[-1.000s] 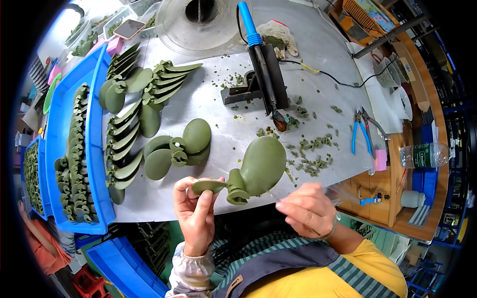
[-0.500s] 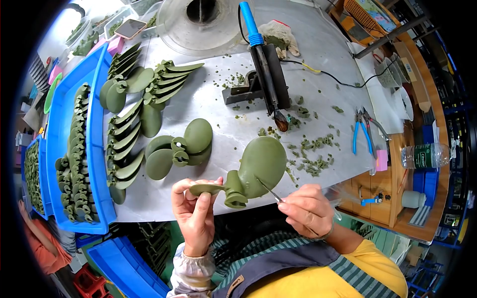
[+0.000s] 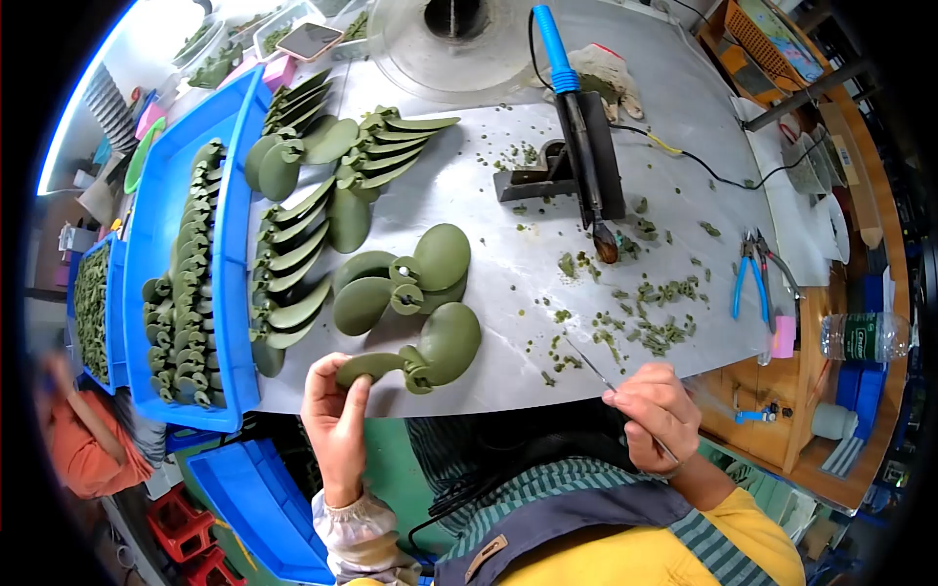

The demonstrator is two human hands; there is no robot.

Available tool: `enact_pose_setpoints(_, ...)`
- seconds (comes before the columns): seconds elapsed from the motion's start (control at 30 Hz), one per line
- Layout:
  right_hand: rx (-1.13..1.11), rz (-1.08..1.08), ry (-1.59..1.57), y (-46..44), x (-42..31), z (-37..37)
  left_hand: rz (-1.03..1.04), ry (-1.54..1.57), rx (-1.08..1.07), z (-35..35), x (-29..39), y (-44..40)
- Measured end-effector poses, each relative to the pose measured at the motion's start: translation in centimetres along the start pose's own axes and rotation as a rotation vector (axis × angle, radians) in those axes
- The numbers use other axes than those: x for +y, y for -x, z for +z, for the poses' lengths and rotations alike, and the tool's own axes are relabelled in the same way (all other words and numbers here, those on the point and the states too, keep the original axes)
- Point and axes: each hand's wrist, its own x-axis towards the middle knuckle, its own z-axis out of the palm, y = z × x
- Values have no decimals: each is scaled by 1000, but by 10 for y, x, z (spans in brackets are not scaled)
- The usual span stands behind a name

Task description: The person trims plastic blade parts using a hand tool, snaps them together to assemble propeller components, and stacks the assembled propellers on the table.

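My left hand [image 3: 337, 420] pinches one blade of a dark green propeller [image 3: 451, 344] between thumb and fingers, over the table's front edge. Its other rounded blade and slotted hub point right, away from the hand. In my right hand [image 3: 657, 420] is a thin metal pick [image 3: 592, 367], its tip pointing up and left, apart from the propeller. Just beyond the held piece lie further green propellers [image 3: 363, 305], with blades overlapping. Rows of similar propellers [image 3: 296, 256] stand leaning together at the left.
A blue tray [image 3: 250, 322] of stacked green pieces stands left. A blue-handled soldering iron [image 3: 587, 146] rests on a black stand [image 3: 537, 184], near scattered green scraps [image 3: 664, 332]. Pliers [image 3: 750, 278] lie right; a plastic bottle [image 3: 865, 337] is beyond. Another person's arm [image 3: 93, 425] shows far left.
My left hand has carried the propeller left and slightly down in view, and turned it. The pick has come away from its blade; my right hand is now farther right.
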Motion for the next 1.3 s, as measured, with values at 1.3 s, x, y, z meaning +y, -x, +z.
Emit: enact_pose_setpoints(1.3,-47,27,-142,-8,-11,0,727,-1182,34,21,45,-170)
